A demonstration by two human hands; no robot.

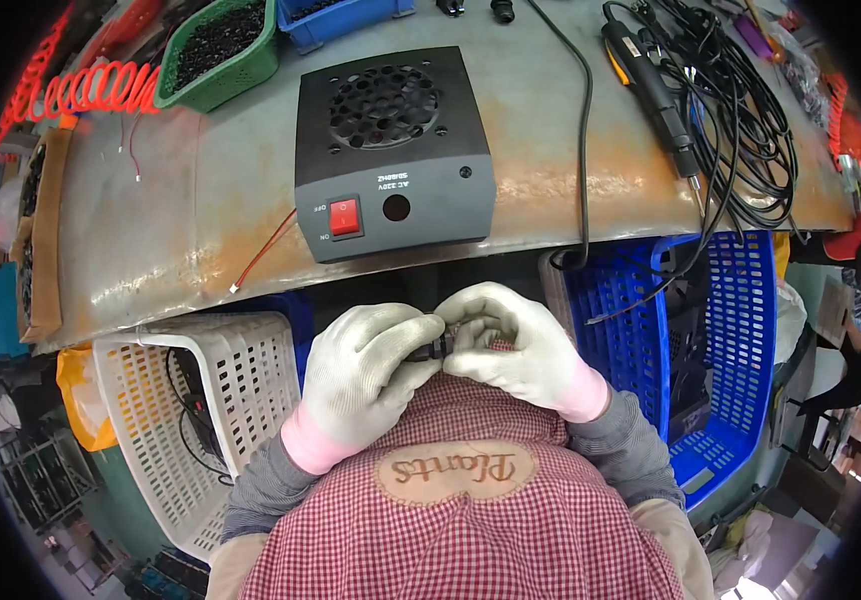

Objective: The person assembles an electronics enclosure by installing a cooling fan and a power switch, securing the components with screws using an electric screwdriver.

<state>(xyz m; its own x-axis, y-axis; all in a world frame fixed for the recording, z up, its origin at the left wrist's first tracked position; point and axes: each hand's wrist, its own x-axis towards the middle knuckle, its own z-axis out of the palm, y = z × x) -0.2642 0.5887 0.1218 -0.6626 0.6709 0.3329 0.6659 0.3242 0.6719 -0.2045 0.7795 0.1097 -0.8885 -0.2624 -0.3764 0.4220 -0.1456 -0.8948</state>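
Red-checked apron fabric (450, 545) is what's closest, spread out just below the hands, with an oval tan patch sewn on. Both hands are covered by white knit gloves with pink cuffs and are brought together, pretty much fingertip to fingertip. Some small black part (436, 348) is pinched between them: one end is gripped by the left hand (362, 365), the other by the fingertips of the right hand (518, 345). Most of it is hidden by the gloves, so its exact shape can't be made out. Straight beyond the hands, a dark grey housing (412, 205) with a round vent and a red rocker switch (344, 216) is parked on the worn metal bench (155, 235). Left of the hands, a white crate (250, 385) can be seen, and a blue crate (630, 372) is placed to their right. Farther out, beyond the right hand, a power screwdriver (650, 95) is left beside tangled black cables (750, 150).
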